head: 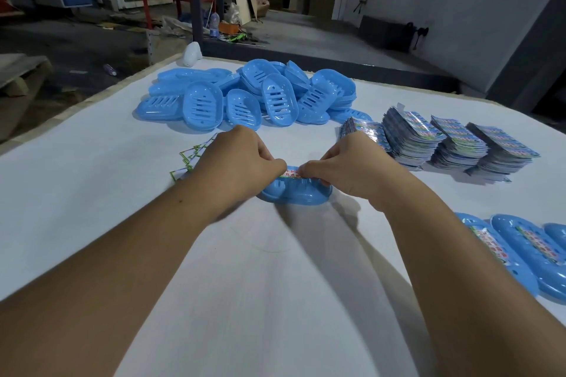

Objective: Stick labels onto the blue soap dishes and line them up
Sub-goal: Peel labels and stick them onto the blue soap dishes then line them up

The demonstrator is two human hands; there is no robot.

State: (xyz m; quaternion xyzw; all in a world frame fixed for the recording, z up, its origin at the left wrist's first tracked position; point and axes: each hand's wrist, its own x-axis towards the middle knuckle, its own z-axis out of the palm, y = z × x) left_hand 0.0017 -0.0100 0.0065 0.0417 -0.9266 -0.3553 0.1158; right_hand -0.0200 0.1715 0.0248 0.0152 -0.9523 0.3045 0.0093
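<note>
A blue soap dish point(294, 194) lies on the white table point(92, 208) in front of me. A label point(291, 173) with red print lies across its top. My left hand point(242, 159) and my right hand point(352, 162) both have curled fingers on the dish, their fingertips pinching the label from either side. Much of the dish and label is hidden under my fingers. A heap of unlabelled blue soap dishes point(251, 95) lies further back. Labelled dishes point(520, 248) lie side by side at the right edge.
Stacks of printed labels point(444, 138) stand at the right, behind my right hand. Peeled backing papers point(191, 156) with green borders lie left of my left hand. A white object point(192, 53) sits at the table's far corner. Beyond is a workshop floor.
</note>
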